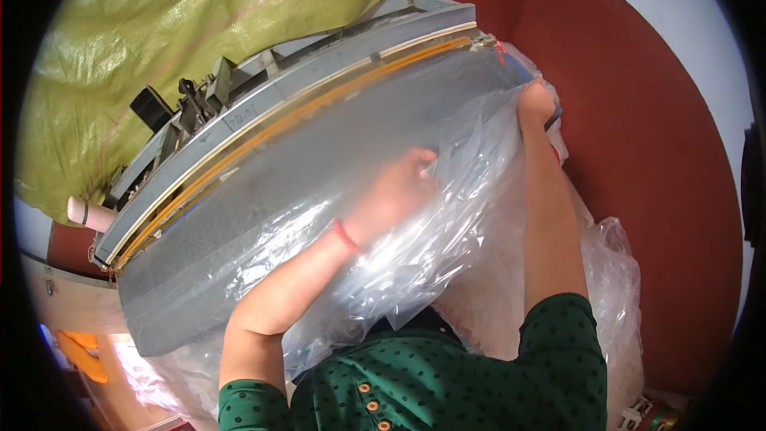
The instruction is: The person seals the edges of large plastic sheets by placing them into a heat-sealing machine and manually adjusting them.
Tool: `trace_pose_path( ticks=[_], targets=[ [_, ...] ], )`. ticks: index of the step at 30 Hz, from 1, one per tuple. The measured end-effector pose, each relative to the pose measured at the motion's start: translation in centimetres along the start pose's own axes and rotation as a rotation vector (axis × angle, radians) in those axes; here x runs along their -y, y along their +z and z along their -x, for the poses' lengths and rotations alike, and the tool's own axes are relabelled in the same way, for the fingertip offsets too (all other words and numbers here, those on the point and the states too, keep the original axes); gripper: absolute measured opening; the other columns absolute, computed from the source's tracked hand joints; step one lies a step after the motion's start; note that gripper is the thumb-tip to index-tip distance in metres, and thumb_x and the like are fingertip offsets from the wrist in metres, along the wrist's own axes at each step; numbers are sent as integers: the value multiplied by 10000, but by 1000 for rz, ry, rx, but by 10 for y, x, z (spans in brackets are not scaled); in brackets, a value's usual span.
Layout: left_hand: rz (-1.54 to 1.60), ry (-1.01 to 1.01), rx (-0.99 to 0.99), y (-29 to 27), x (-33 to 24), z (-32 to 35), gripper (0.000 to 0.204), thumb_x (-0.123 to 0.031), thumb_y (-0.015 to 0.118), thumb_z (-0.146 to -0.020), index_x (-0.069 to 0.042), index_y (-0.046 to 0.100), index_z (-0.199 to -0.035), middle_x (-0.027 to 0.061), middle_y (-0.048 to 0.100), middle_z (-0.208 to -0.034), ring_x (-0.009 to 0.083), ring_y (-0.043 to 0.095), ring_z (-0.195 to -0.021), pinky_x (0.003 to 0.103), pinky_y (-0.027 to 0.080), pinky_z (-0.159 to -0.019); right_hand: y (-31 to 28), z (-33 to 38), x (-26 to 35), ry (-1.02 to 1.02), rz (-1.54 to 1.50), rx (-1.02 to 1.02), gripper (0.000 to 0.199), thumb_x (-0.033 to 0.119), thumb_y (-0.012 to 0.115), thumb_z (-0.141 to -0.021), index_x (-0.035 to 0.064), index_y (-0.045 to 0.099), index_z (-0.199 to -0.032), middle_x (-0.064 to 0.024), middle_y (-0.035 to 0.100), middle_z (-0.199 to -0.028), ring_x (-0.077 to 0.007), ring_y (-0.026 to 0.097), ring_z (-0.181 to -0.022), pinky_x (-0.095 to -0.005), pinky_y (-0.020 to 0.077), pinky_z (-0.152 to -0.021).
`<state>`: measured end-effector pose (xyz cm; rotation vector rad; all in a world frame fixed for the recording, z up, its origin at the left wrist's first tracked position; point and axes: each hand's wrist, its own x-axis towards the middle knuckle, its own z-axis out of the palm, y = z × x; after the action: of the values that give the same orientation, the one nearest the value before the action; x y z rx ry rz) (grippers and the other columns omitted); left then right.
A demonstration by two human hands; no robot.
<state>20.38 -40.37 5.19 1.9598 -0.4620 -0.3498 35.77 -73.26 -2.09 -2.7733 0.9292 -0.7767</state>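
Note:
A large clear plastic sheet (447,231) lies in shiny wrinkles over a long grey panel (319,140) and hangs down in front of me. My right hand (536,104) is closed at the panel's far right corner, gripping the edge of the sheet. Over the middle of the panel is my left hand (395,191), with a red band at the wrist. It is next to the sheet's folds and smeared by motion, so its finger positions are unclear.
Behind the panel runs a long grey metal frame (295,84) with an orange strip (319,104). Black metal parts (195,100) and a pale pink cylinder (92,214) stand along it. A yellow-green woven cover (183,16) drapes beyond. At right is a red-brown wall (646,160).

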Motion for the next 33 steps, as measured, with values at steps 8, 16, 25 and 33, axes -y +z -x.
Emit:
trace_pose_path(
  ticks=[8, 16, 25, 33],
  targets=[
    [-1202, 548, -194, -7, 6, 56, 318, -73, 629, -662, -76, 629, -980, 32, 562, -742, 176, 550, -626, 287, 470, -488, 14, -3, -10, -108, -78, -52, 244, 266, 494, -875, 43, 576, -930, -195, 654, -828, -376, 638, -790, -486, 485, -698],
    [-795, 229, -296, -26, 10, 80, 145, -172, 652, -785, -67, 633, -883, 89, 597, -732, 283, 599, -634, 385, 471, -519, 5, 1, -5, -114, -56, -18, 252, 269, 512, -876, 42, 596, -943, -178, 662, -837, -361, 646, -804, -467, 499, -706],
    [-593, 76, -444, -31, 60, 26, 158, -188, 682, -781, -41, 633, -813, 114, 611, -734, 241, 586, -644, 340, 461, -600, 6, -2, -4, -77, -24, 8, 283, 298, 491, -877, 53, 603, -963, -176, 652, -928, -368, 620, -884, -479, 479, -740],
    [-453, -94, -635, -34, 74, 29, 147, -174, 656, -796, -29, 628, -796, 107, 611, -645, 283, 608, -618, 353, 463, -576, 20, -10, -23, 21, -366, -88, 306, 322, 548, -838, 51, 639, -945, -173, 659, -892, -338, 630, -862, -412, 488, -752]
  ],
)
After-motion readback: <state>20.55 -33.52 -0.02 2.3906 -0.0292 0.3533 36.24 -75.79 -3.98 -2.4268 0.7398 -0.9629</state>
